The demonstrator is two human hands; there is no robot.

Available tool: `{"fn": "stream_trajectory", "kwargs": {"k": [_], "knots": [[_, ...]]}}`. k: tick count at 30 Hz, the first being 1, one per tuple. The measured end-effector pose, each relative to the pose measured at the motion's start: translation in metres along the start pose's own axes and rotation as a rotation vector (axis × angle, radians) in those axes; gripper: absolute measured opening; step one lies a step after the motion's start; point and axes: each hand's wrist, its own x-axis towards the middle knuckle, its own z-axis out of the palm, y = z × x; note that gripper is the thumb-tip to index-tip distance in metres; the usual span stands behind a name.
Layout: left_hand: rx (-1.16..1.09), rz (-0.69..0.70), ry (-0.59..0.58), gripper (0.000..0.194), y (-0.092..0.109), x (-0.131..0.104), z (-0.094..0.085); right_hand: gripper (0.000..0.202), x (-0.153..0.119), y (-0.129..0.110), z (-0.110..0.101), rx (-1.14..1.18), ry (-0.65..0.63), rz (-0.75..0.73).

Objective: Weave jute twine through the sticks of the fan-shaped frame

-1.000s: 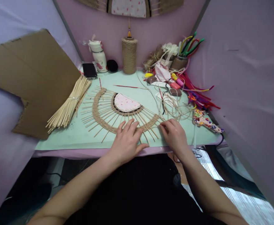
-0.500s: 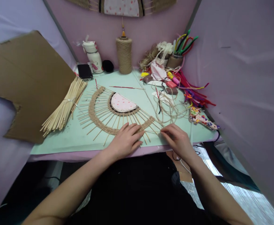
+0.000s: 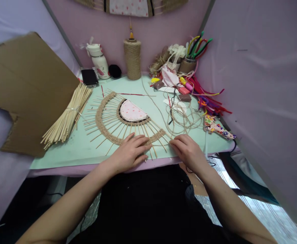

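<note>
A half-round fan of thin sticks point(image 3: 99, 115) lies on the table, with a twine band woven through its outer part and a pink spotted cloth half-circle point(image 3: 132, 110) at its centre. My left hand point(image 3: 131, 150) rests flat over the near edge of the band, fingers spread and covering some sticks. At the fan's right end, my right hand point(image 3: 188, 149) is closed, thumb and fingertips pinched on jute twine point(image 3: 161, 145) that runs towards the left hand. Loose loops of the same twine lie just beyond the right hand.
A bundle of sticks point(image 3: 68, 117) and a cardboard sheet point(image 3: 34, 84) stand left. Behind are a bottle point(image 3: 100, 64) and a twine spool point(image 3: 132, 61). Scissors in a pot point(image 3: 187, 65), pipe cleaners point(image 3: 211, 101) and a patterned glue gun point(image 3: 219, 130) are right.
My right hand has moved slightly left, its fingertips still pinched on the twine. The left hand stays flat on the band. The whole view has shifted a little.
</note>
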Motion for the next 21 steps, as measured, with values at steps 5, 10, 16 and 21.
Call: {"fn": "stream_trajectory", "kwargs": {"k": [5, 10, 16, 21], "knots": [[-0.011, -0.005, -0.015, 0.037, -0.001, -0.002, -0.004, 0.023, 0.023, 0.009, 0.014, -0.062, 0.108, 0.037], [0.001, -0.038, -0.013, 0.038, 0.01, 0.009, -0.011, 0.023, 0.038, 0.01, 0.027, -0.052, 0.156, 0.115], [0.139, -0.142, -0.052, 0.053, 0.024, 0.037, -0.003, 0.018, 0.036, 0.026, 0.009, -0.102, 0.025, 0.091], [0.117, -0.16, -0.058, 0.05, 0.018, 0.035, 0.006, 0.02, 0.029, 0.073, -0.049, -0.327, -0.134, 0.292]]}}
